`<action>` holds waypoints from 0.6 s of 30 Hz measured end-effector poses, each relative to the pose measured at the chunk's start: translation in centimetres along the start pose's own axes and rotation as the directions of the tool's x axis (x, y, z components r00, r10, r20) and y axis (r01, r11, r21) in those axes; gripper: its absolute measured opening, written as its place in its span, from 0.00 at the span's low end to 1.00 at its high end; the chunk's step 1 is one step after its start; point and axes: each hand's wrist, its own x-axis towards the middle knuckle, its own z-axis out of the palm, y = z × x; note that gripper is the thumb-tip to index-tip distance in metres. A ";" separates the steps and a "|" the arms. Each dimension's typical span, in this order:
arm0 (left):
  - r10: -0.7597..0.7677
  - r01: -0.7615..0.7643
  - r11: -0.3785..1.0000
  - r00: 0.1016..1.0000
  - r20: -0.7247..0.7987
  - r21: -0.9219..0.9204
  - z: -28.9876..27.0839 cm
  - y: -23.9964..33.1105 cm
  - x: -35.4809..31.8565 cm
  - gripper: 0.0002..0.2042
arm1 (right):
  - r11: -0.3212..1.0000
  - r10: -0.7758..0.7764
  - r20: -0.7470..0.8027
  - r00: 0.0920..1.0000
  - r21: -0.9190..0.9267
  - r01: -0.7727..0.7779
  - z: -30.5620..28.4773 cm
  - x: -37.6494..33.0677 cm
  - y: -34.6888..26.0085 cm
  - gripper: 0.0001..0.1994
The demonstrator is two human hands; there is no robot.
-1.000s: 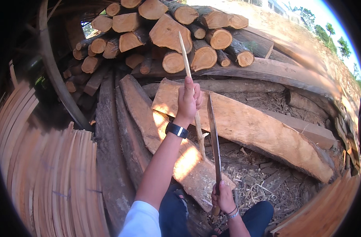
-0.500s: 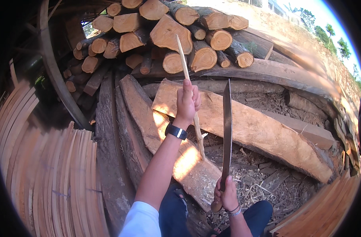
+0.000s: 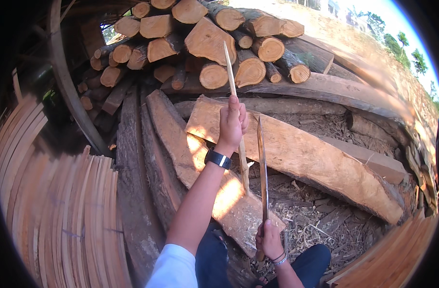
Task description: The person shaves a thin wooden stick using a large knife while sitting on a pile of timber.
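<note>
- The left hand (image 3: 232, 122) is clenched around a thin wooden stick (image 3: 230, 72), holding it nearly upright; the stick's pointed upper end shows against the log pile, and its lower end rests on the slab below.
- A black wristwatch (image 3: 217, 159) sits on the left wrist.
- The right hand (image 3: 269, 238), near the lower edge, grips the handle of a long-bladed knife (image 3: 262, 163); the fingers are wrapped tight.
- The blade stands upright just right of the stick, its edge close beside the stick's lower half; whether it touches the wood cannot be told.
- Under the stick lies a rough timber slab (image 3: 205, 177), running from far left toward the person's knees, sunlit in patches.
- A wider pale plank (image 3: 315, 163) lies to the right of it, slanting away to the near right.
- Wood shavings (image 3: 320, 216) litter the ground between the two.
- Far behind is a stack of cut logs (image 3: 205, 43), round ends facing the camera.
- On the near left stands a packed row of thin wooden strips (image 3: 61, 216), set on edge.
- No box, bin or basket shows in view.
</note>
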 end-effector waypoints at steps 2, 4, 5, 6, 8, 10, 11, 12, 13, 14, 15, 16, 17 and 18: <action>0.009 -0.009 1.000 1.000 0.006 0.007 0.2 0.0 0.0 0.33 | 0.966 0.231 0.066 0.971 0.107 -0.237 0.3 0.2 2.1 0.28; 0.010 -0.010 1.000 1.000 0.016 -0.001 0.2 -0.2 0.0 0.33 | 0.958 0.275 0.070 0.959 0.069 -0.279 -0.2 0.3 3.5 0.28; 0.005 -0.005 1.000 1.000 0.006 0.005 -0.1 -0.1 0.1 0.33 | 0.926 0.316 0.111 0.942 0.182 -0.332 0.1 -0.3 1.4 0.28; 0.000 0.000 1.000 1.000 -0.004 0.010 -0.3 0.0 0.3 0.33 | 0.939 0.289 0.118 0.950 0.157 -0.306 0.1 -0.2 1.6 0.28; -0.005 0.005 1.000 1.000 -0.007 0.015 -0.4 0.0 0.4 0.33 | 0.964 0.232 0.120 0.965 0.104 -0.245 -0.3 0.3 1.8 0.27; -0.003 0.003 1.000 1.000 0.007 0.014 0.0 -0.1 0.5 0.33 | 0.888 0.314 0.220 0.924 0.278 -0.368 -0.7 0.3 1.4 0.28; -0.001 0.001 1.000 1.000 0.015 0.006 0.0 -0.2 0.5 0.33 | 0.826 0.354 0.279 0.893 0.355 -0.438 -0.8 0.1 1.4 0.28; 0.001 -0.001 1.000 1.000 0.023 -0.002 0.1 -0.3 0.7 0.33 | 0.756 0.367 0.342 0.865 0.433 -0.491 -1.0 0.2 1.8 0.28; 0.003 -0.003 1.000 1.000 0.031 -0.010 0.3 -0.4 0.7 0.33 | 0.675 0.371 0.404 0.836 0.502 -0.542 -1.4 0.5 2.5 0.28; -0.007 0.007 1.000 0.999 0.042 -0.006 0.4 -0.4 0.6 0.33 | 0.583 0.362 0.467 0.807 0.562 -0.587 -1.6 0.7 2.6 0.29; -0.017 0.017 1.000 0.998 0.054 -0.003 0.6 -0.4 0.4 0.33 | 0.510 0.328 0.519 0.789 0.606 -0.610 -2.0 0.5 2.5 0.29; -0.027 0.027 1.000 0.997 0.065 -0.001 0.9 -0.4 0.3 0.33 | 0.594 0.351 0.459 0.816 0.565 -0.573 -2.0 0.3 2.5 0.29; -0.034 0.035 0.999 0.997 0.063 -0.007 1.1 -0.2 0.2 0.33 | 0.674 0.364 0.398 0.842 0.512 -0.533 -1.7 0.2 2.1 0.29; -0.037 0.037 0.999 0.998 0.059 -0.004 1.1 -0.3 0.1 0.33 | 0.746 0.369 0.335 0.867 0.449 -0.491 -1.4 -0.1 1.6 0.29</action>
